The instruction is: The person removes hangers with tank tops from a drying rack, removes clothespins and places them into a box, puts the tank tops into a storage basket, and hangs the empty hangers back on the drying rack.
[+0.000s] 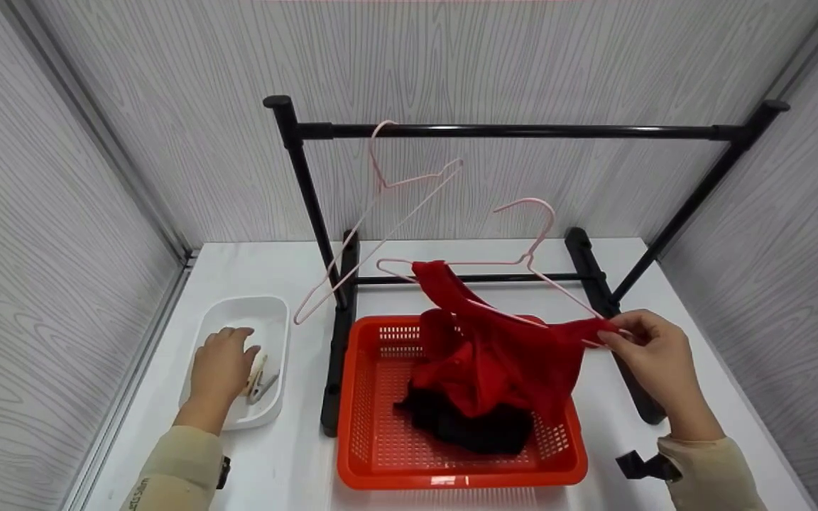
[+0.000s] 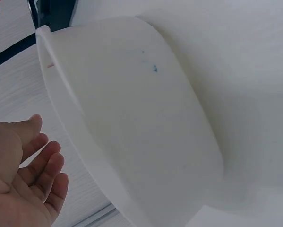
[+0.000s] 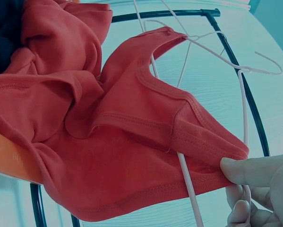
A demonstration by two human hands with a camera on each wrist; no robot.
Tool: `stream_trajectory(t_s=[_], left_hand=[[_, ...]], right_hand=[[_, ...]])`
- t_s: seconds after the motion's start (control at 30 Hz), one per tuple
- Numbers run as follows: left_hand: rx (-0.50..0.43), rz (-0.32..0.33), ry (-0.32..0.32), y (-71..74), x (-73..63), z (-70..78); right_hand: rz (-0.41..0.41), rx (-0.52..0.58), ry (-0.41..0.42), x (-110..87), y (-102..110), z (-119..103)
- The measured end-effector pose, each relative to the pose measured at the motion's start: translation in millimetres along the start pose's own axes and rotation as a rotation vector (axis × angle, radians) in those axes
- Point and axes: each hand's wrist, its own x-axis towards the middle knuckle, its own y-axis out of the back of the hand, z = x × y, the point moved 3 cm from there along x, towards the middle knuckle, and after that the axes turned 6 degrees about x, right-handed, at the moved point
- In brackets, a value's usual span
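Observation:
My right hand [image 1: 654, 355] pinches a shoulder strap of a red tank top [image 1: 483, 355], together with the end of the pink hanger [image 1: 540, 241] inside it. The other strap lies over the hanger's left arm. The top's lower part is bunched in the basket on a black cloth [image 1: 473, 426]. In the right wrist view, thumb and fingers grip the red fabric [image 3: 132, 123] around the hanger wire. My left hand [image 1: 221, 365] hovers over a white plastic tub [image 1: 277, 319], fingers loosely bent, with several clothespins [image 1: 258, 383] beside it.
A black garment rack [image 1: 522, 131] spans the back. Another pink hanger [image 1: 380, 206] hangs bare from its bar at the left. The orange-red basket [image 1: 370, 472] stands between the rack's feet. Pale wood-grain panels [image 1: 96, 142] enclose the white table [image 1: 295, 461].

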Motion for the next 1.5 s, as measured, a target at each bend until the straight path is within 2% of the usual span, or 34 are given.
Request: stream_trajectory(t_s=[0.23,0.4,0.6,0.77,1.0,1.13,1.33,1.5], left_hand=[[-0.003,0.102,-0.048,26.9,4.5,20.3],[-0.044,0.227,-0.070,55.4,7.1,39.3],[-0.105,0.395,-0.148,88.7,11.3,73.8],[-0.129,0.471,-0.225,102.8,11.2,106.2],[-0.181,0.536,-0.322,111.8,13.1,144.0],[-0.226,0.552,-0.365,111.6,14.2,167.8],[-0.276,0.519,-0.440,99.9,18.6,207.2],[-0.287,0.459,-0.460,82.4,23.7,228.1]], right_hand=[[0.002,0.005,-0.002,0.7,0,0],[-0.001,-0.005,-0.007,1.7,0,0],[0.006,0.001,-0.019,2.1,1,0],[0.006,-0.009,-0.005,2.1,1,-1],[0.020,-0.006,0.010,1.2,1,-1],[0.023,-0.006,0.016,1.5,1,0],[0.019,0.002,0.024,1.7,-1,-1],[0.014,-0.002,0.021,1.8,-2,-2]])
